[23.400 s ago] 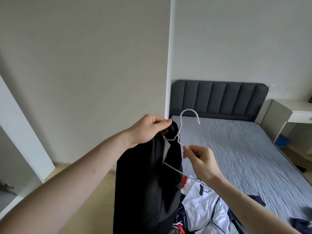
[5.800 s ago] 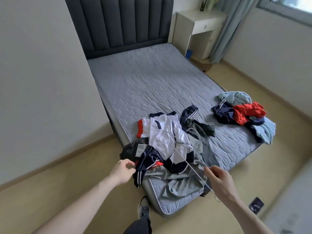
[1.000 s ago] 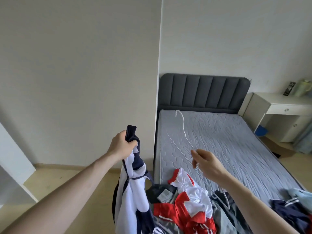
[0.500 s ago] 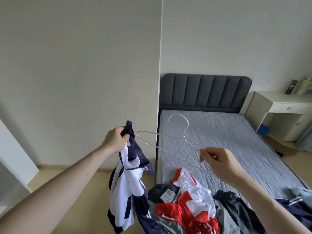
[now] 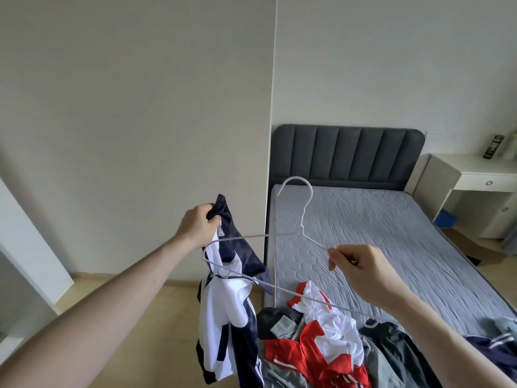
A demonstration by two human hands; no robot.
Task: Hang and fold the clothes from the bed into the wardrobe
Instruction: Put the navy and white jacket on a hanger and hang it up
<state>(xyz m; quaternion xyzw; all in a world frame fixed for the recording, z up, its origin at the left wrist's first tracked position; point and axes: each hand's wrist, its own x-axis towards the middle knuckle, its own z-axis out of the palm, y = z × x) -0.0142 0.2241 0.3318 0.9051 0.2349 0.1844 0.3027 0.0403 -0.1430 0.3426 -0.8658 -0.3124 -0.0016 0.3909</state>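
My left hand (image 5: 197, 226) grips the collar of a navy and white zip jacket (image 5: 226, 309) and holds it up beside the bed, so it hangs down over the floor. My right hand (image 5: 361, 268) pinches a white wire hanger (image 5: 303, 217) by its right arm, hook pointing up. The hanger's left end reaches into the jacket's neck opening just under my left hand. A pile of clothes lies on the near end of the bed (image 5: 372, 225), with a red and white top (image 5: 319, 340) uppermost.
A dark padded headboard (image 5: 347, 155) stands at the far end of the grey mattress. A white bedside desk (image 5: 475, 177) sits at the right. More clothes (image 5: 500, 340) lie at the bed's right edge. A wall corner (image 5: 272, 107) runs down beside the bed.
The hanger has swung level and its left end has gone into the jacket's collar. My left hand has lifted the jacket a little nearer the hanger.
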